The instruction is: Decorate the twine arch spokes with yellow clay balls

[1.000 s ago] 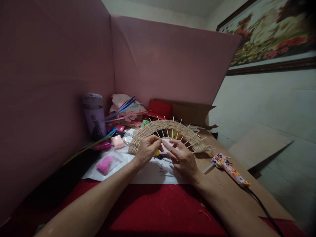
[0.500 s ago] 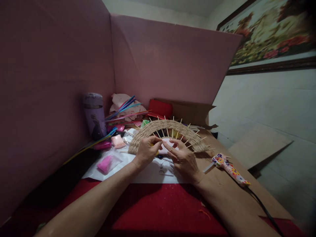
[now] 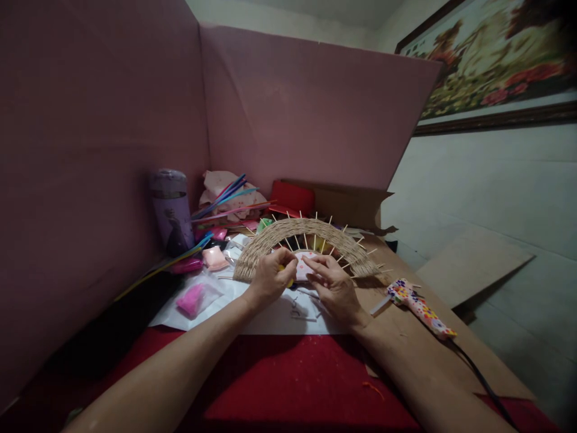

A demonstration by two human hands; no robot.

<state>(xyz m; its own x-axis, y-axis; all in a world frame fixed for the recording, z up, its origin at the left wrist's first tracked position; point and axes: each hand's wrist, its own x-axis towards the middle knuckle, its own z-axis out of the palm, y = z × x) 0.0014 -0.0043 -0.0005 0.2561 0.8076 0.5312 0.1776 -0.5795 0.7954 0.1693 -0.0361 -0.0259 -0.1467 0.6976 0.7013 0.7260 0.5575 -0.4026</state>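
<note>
A half-round fan of woven tan cord (image 3: 300,226) lies on white paper, thin sticks poking out along its outer edge. At its middle sits a pale, pink-dotted half-round piece (image 3: 305,265). Over the left part of this piece my left hand (image 3: 270,278) is closed, with a small yellow lump (image 3: 289,281) showing beneath its curled fingers. My right hand (image 3: 332,284) is open, its fingers stretched toward the dotted piece from the right. Whether the fingertips press on it is hard to tell.
A flowered glue gun (image 3: 419,305) with a black cord lies on cardboard (image 3: 406,355) at right. To the left are a purple tumbler (image 3: 171,210), a bagged pink lump (image 3: 192,299) and pipe cleaners (image 3: 225,198). Pink panels (image 3: 306,108) stand behind.
My hands have moved slightly apart from fingertips nearly meeting. The left fingers have curled in more, and more of the dotted piece shows between the hands.
</note>
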